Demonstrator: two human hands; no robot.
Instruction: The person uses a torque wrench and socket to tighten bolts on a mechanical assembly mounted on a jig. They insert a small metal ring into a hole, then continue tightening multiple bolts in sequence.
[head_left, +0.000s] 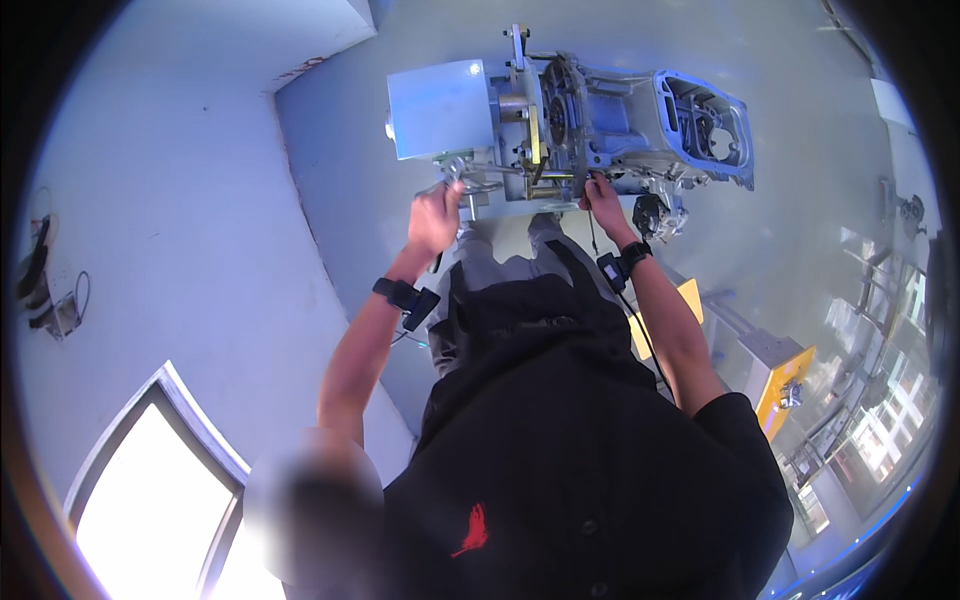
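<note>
My left hand (433, 218) is closed in a fist below the pale box of the stand. A dark-ended handle (437, 263) sticks out under that fist, and metal parts (456, 168) show just above it. My right hand (604, 207) has its fingers bent together at the lower edge of a grey metal gearbox housing (630, 118). What those fingers hold is hidden, though a thin dark line hangs beneath them. Between the hands runs a slim metal rod (530, 174). The housing lies sideways, its open end to the right.
The pale box (441, 108) joins the housing through a bracket frame (535, 125). A dark round part (650, 217) hangs below the housing, right of my right hand. A wall (190, 200) rises at left. Yellow-topped equipment (785, 385) stands at right. A black device (612, 270) and cable hang at my right wrist.
</note>
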